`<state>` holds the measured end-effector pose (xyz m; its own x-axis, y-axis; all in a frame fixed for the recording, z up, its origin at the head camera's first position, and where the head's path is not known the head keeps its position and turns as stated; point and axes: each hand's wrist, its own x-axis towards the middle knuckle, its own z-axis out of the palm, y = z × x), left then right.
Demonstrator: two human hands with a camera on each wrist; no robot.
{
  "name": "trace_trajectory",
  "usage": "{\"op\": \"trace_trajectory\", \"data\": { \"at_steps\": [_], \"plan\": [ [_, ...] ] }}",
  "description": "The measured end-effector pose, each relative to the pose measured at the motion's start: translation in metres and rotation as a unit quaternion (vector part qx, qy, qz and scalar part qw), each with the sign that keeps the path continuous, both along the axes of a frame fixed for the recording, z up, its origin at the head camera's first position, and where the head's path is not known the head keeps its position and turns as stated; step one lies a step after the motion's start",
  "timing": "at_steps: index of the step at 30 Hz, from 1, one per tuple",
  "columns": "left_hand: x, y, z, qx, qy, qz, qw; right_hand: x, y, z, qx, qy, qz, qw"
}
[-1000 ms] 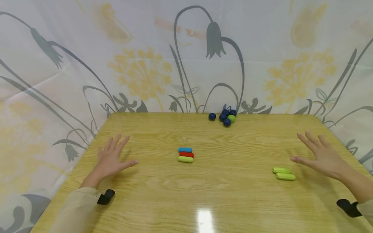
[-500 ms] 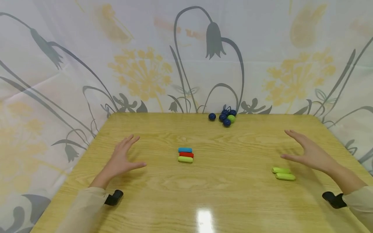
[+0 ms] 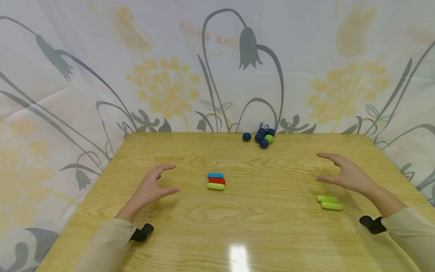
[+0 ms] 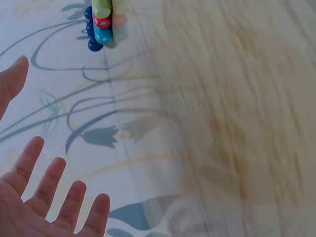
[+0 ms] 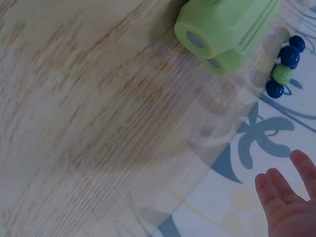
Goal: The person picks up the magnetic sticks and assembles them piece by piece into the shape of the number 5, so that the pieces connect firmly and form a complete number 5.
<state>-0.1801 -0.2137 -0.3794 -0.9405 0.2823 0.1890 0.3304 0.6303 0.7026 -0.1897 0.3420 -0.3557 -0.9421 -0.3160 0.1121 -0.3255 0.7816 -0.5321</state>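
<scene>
My left hand (image 3: 149, 192) hovers over the left side of the table, thumb and fingers apart, holding nothing. To its right lie three short rods side by side: a blue rod (image 3: 215, 175), a red rod (image 3: 216, 181) and a yellow-green rod (image 3: 215, 186). My right hand (image 3: 350, 175) is raised over the right side, thumb and fingers spread apart with nothing between them. Below it lie two yellow-green rods, a farther one (image 3: 327, 198) and a nearer one (image 3: 331, 206). In the right wrist view, the large pale green rods (image 5: 217, 32) show grey round inserts in their ends.
Several dark blue balls (image 3: 264, 143) and a green ball (image 3: 269, 139) lie at the table's back edge. One dark blue ball (image 3: 246, 136) sits apart to their left. The wooden table (image 3: 265, 230) meets a flower-patterned cloth (image 3: 299, 75) behind.
Both hands have moved inward over the table, the left to the right and the right to the left. Their spread fingers have drawn closer together. Rods and balls have stayed in place.
</scene>
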Motion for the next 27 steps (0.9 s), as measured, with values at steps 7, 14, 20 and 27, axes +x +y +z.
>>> {"op": "trace_trajectory", "data": {
  "at_steps": [7, 14, 20, 27],
  "plan": [
    [-0.001, 0.015, -0.003, 0.029, -0.012, -0.018, 0.9993, -0.009, -0.008, -0.001, -0.005, 0.009, 0.013, 0.9999],
    [-0.002, 0.027, -0.003, 0.037, -0.017, -0.020, 0.9990, -0.016, -0.017, 0.000, -0.006, -0.001, 0.019, 0.9998],
    [-0.002, 0.036, -0.004, 0.040, -0.033, -0.026, 0.9983, -0.021, -0.024, 0.000, -0.014, 0.001, 0.023, 0.9996],
    [-0.003, 0.047, -0.002, 0.050, -0.059, -0.028, 0.9966, -0.028, -0.032, -0.002, -0.014, 0.015, 0.037, 0.9991]
  ]
}}
